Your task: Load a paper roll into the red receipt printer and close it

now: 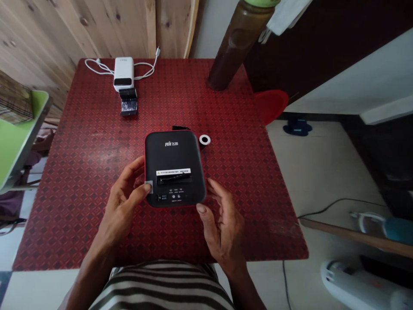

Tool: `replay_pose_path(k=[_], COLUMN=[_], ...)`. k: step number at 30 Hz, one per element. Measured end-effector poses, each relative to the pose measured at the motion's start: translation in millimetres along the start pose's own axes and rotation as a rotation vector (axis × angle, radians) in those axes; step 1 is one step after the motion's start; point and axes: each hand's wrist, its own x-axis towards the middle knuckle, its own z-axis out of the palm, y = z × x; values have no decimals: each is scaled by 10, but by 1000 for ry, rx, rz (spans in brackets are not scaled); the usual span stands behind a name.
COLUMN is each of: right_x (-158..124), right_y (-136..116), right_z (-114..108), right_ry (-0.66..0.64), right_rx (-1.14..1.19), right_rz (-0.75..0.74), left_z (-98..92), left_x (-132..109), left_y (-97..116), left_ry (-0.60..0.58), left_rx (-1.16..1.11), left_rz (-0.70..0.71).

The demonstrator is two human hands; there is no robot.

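A black box-shaped device with rounded corners, a red edge and white lettering lies in front of me. Its top bears a white label strip, a dark slot and small buttons. My left hand grips its lower left corner, the thumb on a small greyish square piece there and the fingers along the side. At the lower right corner, my right hand cups the device, fingers against the side and thumb at the front edge. Whether it rests on the table or is slightly raised, I cannot tell.
The red patterned table holds a small white device with a cable and a black strip. A white ring lies right of the black device. A tall brown bottle stands at the back right, near a red stool.
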Motion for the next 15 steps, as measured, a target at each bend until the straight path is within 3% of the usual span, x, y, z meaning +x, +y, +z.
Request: replay_pose_path(k=[7, 15], right_x=[-33, -41], right_y=[38, 59], right_z=[52, 62], right_ry=[2, 15], right_rx=[-32, -30], right_rz=[-6, -7], left_z=[-17, 92], left_x=[-21, -30], left_y=[25, 84], left_ry=[-23, 18], left_rx=[36, 2], left_rz=[12, -18])
